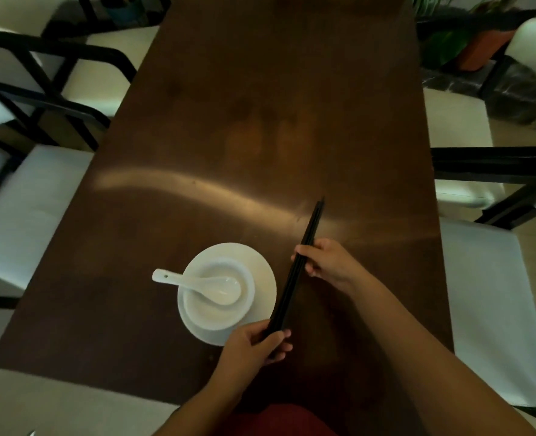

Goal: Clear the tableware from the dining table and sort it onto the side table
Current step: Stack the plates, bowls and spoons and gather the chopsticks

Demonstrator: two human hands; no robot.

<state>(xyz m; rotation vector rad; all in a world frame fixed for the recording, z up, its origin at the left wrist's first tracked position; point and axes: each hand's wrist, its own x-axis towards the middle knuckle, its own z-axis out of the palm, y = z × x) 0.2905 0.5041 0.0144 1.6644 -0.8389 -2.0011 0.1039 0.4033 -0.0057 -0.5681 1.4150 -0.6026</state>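
The bench [260, 121] is dark brown with a pale band of glare across it. On it, the plate [260, 269], the bowl [207, 313] and the spoon [197, 283] are plain white, without pattern. Just right of the plate, the chopsticks [295, 275] are black. Beside the bench, the chairs [30, 209] have white seats and black frames. Beyond its far right corner, a plant pot [486, 50] is terracotta orange with green leaves.

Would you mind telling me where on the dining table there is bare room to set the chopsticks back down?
The whole far half of the dining table beyond the chopsticks is bare, as is the strip left of the spoon. It is crowded near the front edge, where the plate, the bowl and both hands, left and right, sit together.
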